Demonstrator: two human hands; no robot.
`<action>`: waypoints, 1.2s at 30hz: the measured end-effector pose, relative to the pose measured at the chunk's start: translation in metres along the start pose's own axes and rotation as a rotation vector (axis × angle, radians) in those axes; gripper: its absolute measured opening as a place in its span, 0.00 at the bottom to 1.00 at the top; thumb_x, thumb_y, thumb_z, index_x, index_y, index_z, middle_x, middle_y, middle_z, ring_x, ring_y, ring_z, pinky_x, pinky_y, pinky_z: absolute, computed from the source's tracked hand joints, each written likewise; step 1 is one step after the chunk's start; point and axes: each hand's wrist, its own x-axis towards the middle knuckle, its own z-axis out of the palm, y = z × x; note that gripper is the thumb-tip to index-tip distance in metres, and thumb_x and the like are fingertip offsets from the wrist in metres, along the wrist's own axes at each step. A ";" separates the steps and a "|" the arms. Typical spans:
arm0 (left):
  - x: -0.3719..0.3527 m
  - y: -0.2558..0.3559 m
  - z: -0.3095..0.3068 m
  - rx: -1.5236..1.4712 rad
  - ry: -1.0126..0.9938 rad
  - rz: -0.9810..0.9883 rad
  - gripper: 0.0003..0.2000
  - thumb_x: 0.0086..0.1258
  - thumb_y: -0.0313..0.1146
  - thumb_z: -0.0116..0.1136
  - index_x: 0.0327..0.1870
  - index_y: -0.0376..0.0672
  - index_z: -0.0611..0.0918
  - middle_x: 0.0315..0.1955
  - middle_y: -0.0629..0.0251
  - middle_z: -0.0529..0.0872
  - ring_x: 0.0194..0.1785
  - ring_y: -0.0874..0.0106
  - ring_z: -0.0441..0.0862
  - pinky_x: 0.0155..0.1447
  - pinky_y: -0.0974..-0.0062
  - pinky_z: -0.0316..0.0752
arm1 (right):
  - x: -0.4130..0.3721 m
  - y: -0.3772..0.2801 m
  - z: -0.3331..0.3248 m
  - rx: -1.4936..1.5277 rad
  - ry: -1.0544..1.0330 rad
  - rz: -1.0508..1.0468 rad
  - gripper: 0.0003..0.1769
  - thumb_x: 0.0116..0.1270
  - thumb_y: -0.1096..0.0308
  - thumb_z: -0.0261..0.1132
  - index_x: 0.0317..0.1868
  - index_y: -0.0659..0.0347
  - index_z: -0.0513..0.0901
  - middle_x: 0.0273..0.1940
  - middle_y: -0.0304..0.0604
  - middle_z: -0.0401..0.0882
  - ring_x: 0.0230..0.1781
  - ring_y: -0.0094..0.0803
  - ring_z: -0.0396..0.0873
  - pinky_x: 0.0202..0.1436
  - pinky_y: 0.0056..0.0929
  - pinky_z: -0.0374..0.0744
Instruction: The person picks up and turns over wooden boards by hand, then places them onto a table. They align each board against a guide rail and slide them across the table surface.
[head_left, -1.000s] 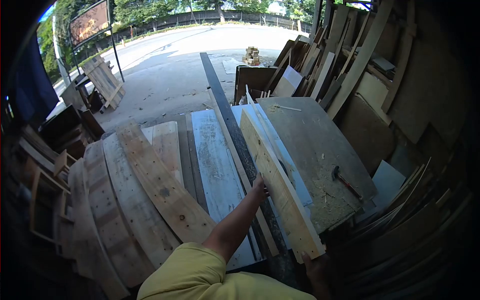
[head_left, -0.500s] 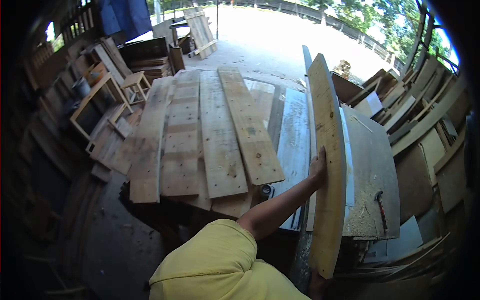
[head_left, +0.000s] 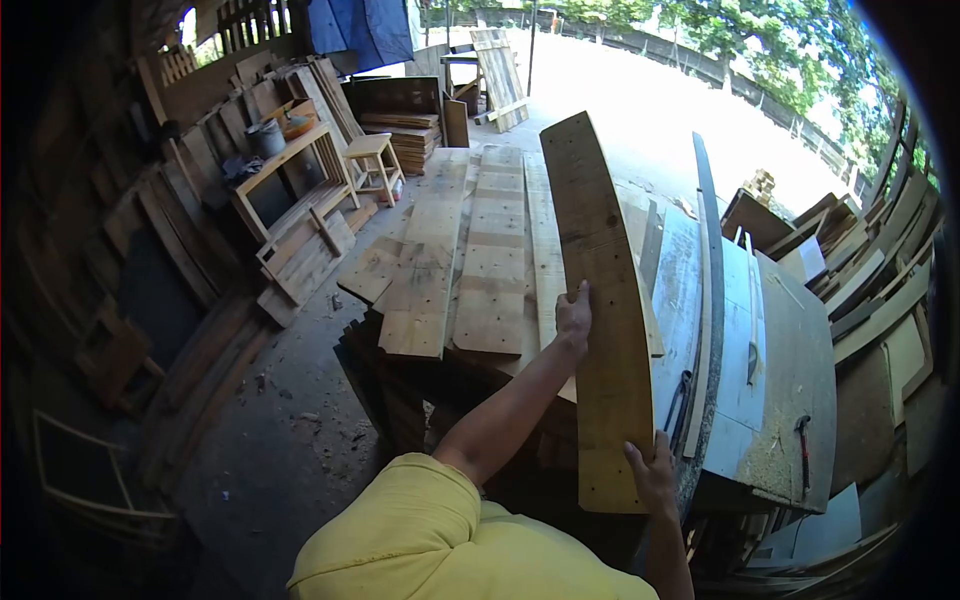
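A wide wooden plank [head_left: 605, 290] is held up over the bench, its broad face turned toward me and its long side running away from me. My left hand [head_left: 574, 318] is closed on its left edge, near the middle. Lower down, my right hand [head_left: 655, 475] grips the right edge close to the near end, thumb on the face. Under and left of it lie several more planks, among them a stained plank [head_left: 425, 270] and a plank with darker bands [head_left: 490, 250]. The held plank hides part of those beneath.
A hammer [head_left: 803, 450] lies among sawdust on a board [head_left: 795, 350] at the right. A long dark-edged strip [head_left: 710, 300] runs beside a whitish panel [head_left: 735, 330]. Scrap wood [head_left: 890, 290] leans along the right. At the left stand a stool [head_left: 372, 150] and a wooden frame [head_left: 290, 180].
The plank has swung from standing on edge to showing its broad face, and has moved left over the other planks. My right hand has come into clear view. The camera view has turned left.
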 end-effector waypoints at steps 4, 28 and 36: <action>0.048 0.022 -0.074 -0.053 0.083 -0.059 0.37 0.70 0.56 0.55 0.68 0.32 0.65 0.61 0.43 0.75 0.65 0.51 0.73 0.63 0.59 0.72 | 0.038 0.006 0.061 0.113 -0.146 -0.156 0.20 0.67 0.61 0.68 0.50 0.65 0.74 0.37 0.52 0.84 0.36 0.40 0.84 0.41 0.36 0.80; 0.208 0.139 -0.331 0.775 -0.016 0.569 0.30 0.66 0.48 0.62 0.60 0.32 0.76 0.61 0.46 0.76 0.66 0.57 0.72 0.68 0.64 0.67 | 0.163 -0.135 0.266 -0.674 -0.474 -0.671 0.61 0.44 0.33 0.73 0.75 0.52 0.60 0.76 0.52 0.48 0.79 0.57 0.36 0.74 0.69 0.36; 0.136 0.102 -0.290 0.994 -0.093 0.769 0.27 0.67 0.52 0.59 0.61 0.44 0.77 0.64 0.51 0.73 0.71 0.55 0.65 0.73 0.55 0.58 | 0.172 -0.121 0.284 -0.741 -0.362 -0.718 0.55 0.48 0.40 0.73 0.75 0.44 0.59 0.75 0.55 0.51 0.77 0.64 0.43 0.73 0.71 0.37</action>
